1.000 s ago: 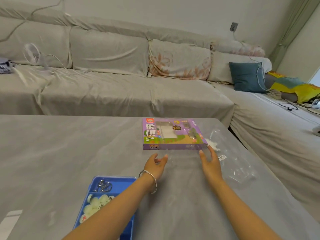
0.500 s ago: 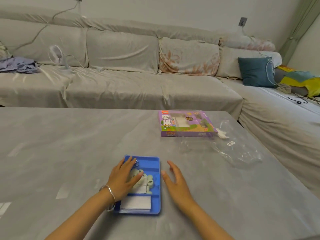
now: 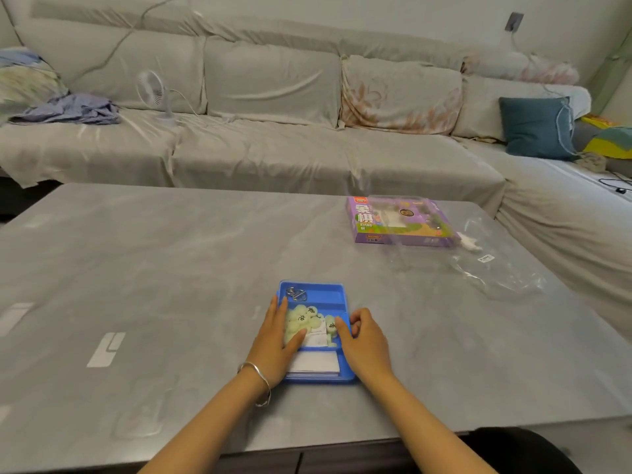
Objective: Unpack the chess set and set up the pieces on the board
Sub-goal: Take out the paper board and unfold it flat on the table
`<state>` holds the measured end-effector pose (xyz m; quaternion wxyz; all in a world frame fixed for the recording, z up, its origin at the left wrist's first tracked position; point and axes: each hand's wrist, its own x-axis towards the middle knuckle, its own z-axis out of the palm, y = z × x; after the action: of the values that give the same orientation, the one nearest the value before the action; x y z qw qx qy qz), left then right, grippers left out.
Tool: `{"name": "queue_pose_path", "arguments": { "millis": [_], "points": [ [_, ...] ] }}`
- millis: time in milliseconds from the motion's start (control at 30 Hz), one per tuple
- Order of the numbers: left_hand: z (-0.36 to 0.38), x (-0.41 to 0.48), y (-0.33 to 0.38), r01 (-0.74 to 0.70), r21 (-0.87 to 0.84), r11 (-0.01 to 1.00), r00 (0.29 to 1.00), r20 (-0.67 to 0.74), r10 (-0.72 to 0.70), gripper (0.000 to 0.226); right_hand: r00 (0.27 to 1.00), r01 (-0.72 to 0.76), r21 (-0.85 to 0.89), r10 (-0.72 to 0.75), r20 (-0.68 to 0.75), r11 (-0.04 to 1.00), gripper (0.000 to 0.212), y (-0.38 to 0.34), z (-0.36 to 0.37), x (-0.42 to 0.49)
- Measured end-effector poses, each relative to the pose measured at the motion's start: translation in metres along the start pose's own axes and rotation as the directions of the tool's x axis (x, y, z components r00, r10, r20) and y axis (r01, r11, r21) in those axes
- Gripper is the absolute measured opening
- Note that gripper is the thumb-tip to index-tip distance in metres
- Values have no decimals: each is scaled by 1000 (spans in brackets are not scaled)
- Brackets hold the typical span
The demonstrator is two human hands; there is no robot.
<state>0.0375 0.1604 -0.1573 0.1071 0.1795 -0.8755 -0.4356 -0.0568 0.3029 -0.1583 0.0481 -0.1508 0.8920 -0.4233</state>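
Our left hand [image 3: 273, 340] lies open, thumb over the pale chess pieces [image 3: 302, 319]; our right hand [image 3: 364, 340] curls on the blue tray [image 3: 321, 292] rim, holding it loosely. Between both palms sits folded white paper [image 3: 316, 362]. Bare table [image 3: 154, 268] spreads leftward; the purple box [image 3: 400, 220] lies far beyond the right fingertips.

Both my forearms are bare right up to where the camera's lower edge cuts them off, no sleeves in sight. My left hand [image 3: 273, 340] carries one thing: a thin silver bangle [image 3: 261, 383], plain and smooth, sitting loose just behind the wrist. My right hand [image 3: 367, 343] wears nothing, no ring, no watch, short plain nails on both.
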Motion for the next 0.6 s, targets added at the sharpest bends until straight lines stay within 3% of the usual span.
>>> {"name": "queue_pose_path", "arguments": {
  "millis": [100,167,267,333,433,600],
  "points": [
    [1,1,-3,-1,-12,1000,1000,2,1,71,999,20,-51,-21,-31,999,26,1,1,-2],
    [-5,6,-6,-15,-15,1000,999,32,15,70,999,47,6,-47,-4,999,18,1,-3,0],
    [-23,19,-7,-30,47,998,997,66,27,68,977,196,119,-204,65,973,20,11,-12,-2],
    [-35,28,-2,-47,187,981,999,2,47,62,938,320,93,-329,112,943,22,18,-20,-5],
    [-36,36,8,-25,334,942,995,-79,55,54,885,420,8,-412,215,907,28,19,-31,-1],
    [-11,29,10,-13,446,895,1000,-10,20,58,791,484,-97,-388,473,869,40,7,-50,20]
  ]
}}
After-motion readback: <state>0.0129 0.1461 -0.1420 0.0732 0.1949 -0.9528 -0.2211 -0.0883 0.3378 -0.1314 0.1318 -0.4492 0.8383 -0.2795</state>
